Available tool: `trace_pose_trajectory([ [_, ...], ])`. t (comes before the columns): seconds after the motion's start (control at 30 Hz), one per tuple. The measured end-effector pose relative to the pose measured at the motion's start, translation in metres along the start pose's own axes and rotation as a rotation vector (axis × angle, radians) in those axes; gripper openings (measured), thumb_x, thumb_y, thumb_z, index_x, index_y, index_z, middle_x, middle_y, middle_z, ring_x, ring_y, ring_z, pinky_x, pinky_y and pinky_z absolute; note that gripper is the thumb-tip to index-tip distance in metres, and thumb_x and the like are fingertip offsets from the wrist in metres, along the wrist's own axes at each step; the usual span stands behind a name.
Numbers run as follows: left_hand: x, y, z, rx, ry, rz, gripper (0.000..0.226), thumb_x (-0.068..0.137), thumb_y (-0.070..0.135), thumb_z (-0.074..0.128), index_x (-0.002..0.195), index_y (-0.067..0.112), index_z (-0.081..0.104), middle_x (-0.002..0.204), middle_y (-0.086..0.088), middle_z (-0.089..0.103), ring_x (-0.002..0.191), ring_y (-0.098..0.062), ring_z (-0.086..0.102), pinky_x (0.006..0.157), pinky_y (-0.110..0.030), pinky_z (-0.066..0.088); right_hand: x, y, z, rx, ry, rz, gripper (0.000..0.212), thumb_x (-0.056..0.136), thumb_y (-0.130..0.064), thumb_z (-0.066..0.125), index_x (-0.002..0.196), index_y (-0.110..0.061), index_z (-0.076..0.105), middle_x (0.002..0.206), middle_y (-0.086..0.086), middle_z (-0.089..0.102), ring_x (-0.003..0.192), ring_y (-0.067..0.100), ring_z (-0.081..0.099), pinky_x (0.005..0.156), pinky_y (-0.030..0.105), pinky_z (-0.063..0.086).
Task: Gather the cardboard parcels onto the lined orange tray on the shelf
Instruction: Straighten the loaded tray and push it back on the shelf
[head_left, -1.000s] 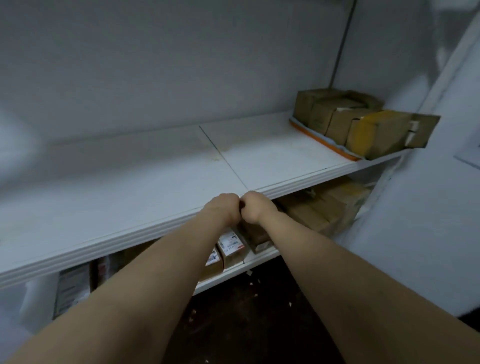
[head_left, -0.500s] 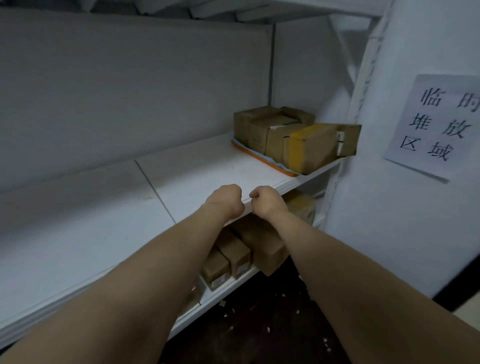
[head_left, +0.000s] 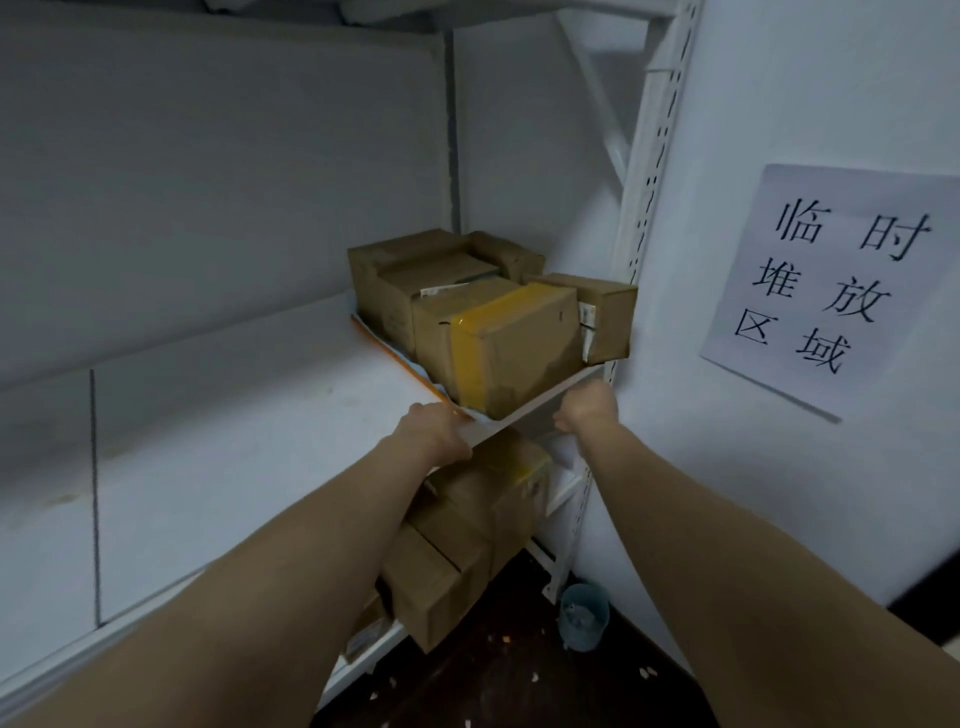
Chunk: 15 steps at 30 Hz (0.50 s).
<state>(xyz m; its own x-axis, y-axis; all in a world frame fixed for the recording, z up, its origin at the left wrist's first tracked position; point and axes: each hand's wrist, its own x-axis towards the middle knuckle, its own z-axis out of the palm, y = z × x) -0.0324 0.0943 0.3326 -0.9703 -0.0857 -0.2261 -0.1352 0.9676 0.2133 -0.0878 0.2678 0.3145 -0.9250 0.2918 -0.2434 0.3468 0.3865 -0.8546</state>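
head view: the upper shelf (head_left: 234, 415) of a white rack is seen from above, with both bare forearms stretched toward its right end.
parcels: several cardboard parcels (head_left: 498, 343) are packed tightly on the orange tray (head_left: 402, 364), which sits at the right end of that shelf, against the upright post (head_left: 644, 208).
packing: the parcels are pressed side to side, probably so that all fit on the lining; the rightmost one overhangs the shelf end.
left hand (head_left: 434, 434): it is laid at the shelf's front edge, by the tray's near corner. the fingers are curled under and hidden, so a grip cannot be told.
right hand (head_left: 587, 410): it is curled into a fist just under the front lip, near the upright post, and nothing is seen in it.
placing: the hands are set either side of the front parcel, seemingly to steady the load.
lower shelf: more boxes (head_left: 467, 540) are stacked there.
change: half a second ago the fists were held close together, short of the tray; they have since been spread apart and brought up to it.
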Motion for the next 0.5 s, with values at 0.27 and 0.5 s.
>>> trace_pose_trajectory([
  [0.27,0.062,-0.006,0.007,-0.050,0.098,-0.047,0.064,0.087,0.040,0.057,0.141,0.013,0.036,0.136,-0.016,0.042,0.124,-0.032,0.043,0.106,-0.040,0.039,0.049,0.008,0.015,0.540,-0.096,0.171,0.019,0.100,-0.005,0.041,0.105,-0.003,0.059,0.109,0.015,0.060,0.101,0.029,0.060,0.083,0.036,0.054],
  [0.5,0.098,-0.021,-0.009,0.044,0.086,0.049,0.034,0.090,0.032,0.057,0.119,0.014,0.061,0.121,-0.011,0.059,0.110,-0.025,0.055,0.094,-0.032,0.045,0.060,-0.002,0.025,0.690,-0.070,0.220,0.035,0.099,0.002,0.038,0.131,-0.004,0.052,0.131,0.019,0.057,0.116,0.036,0.057,0.093,0.046,0.054],
])
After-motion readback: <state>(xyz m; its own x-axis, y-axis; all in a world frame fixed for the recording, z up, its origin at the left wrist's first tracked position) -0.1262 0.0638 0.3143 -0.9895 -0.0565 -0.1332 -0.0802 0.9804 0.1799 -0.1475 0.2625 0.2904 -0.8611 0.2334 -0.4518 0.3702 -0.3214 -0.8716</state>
